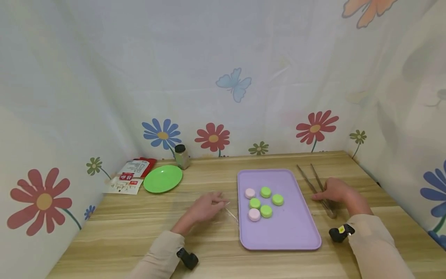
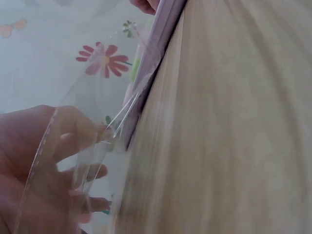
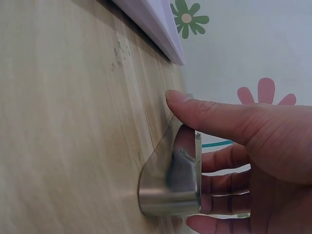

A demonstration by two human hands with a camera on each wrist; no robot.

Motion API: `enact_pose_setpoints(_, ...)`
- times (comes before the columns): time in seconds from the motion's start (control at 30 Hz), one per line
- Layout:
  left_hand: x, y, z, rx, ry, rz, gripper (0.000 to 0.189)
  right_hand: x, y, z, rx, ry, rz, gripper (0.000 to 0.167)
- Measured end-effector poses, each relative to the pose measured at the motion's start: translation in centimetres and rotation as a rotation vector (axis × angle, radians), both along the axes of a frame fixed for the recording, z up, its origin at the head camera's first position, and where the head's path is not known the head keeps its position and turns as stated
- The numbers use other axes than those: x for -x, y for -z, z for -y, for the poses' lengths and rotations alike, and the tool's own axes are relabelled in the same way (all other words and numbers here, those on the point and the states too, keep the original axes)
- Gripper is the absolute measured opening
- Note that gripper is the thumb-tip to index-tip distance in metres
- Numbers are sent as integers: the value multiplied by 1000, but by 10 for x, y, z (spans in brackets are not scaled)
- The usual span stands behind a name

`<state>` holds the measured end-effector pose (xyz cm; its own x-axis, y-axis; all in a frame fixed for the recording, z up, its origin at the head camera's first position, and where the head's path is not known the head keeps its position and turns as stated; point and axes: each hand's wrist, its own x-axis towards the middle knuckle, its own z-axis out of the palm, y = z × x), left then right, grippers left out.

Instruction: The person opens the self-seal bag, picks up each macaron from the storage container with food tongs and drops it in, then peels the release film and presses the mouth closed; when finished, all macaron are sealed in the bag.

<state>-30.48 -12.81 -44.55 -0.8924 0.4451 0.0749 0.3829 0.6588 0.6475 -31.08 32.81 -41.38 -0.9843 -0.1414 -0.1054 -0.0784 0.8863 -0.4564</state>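
At centre right, your right hand (image 1: 336,190) is gripping one pair of metal tongs (image 3: 175,180) between thumb and fingers. Near lower centre, your left fingertips (image 1: 218,200) are pinching clear film (image 1: 231,214) beside one purple tray (image 1: 285,234), which is carrying four green macarons (image 1: 266,211) and two pink macarons (image 1: 254,214). At centre left, packaging (image 1: 134,168) is bearing print too small to read. Bare table (image 1: 209,255) is separating the tray's right edge from the tongs.

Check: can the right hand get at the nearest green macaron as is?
Likely yes: the green macaron lies uncovered inside the low rim of the lilac tray; the right hand, though, holds the tongs.
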Motion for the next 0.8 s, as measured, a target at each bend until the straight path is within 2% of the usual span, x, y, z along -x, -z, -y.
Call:
enact_pose_setpoints(0.17, -2, -1, -3, -143, -45, -66, 25, 0, -1, 0, -4, -7, 3, 44)
enact_pose_setpoints(0.27, -2, -3, -4, -178, -47, -89, 23, 0, -1, -1, -14, -12, -3, 43)
enact_pose_setpoints(0.37, -2, -5, -3, -159, -18, -71, 23, 1, -1, -1, -29, -8, 2, 42)
enact_pose_setpoints(0.57, -2, -6, 4, -58, 95, -61, 22, 2, -1, -2, -39, 12, 20, 39)
enact_pose_setpoints(0.7, -3, -5, 6, -46, 134, -40, 22, 2, -1, -3, -34, -6, 10, 39)
enact_pose_setpoints(0.8, -3, -4, 6, -9, 142, -47, 33, 1, -1, -4, -31, -12, 10, 39)
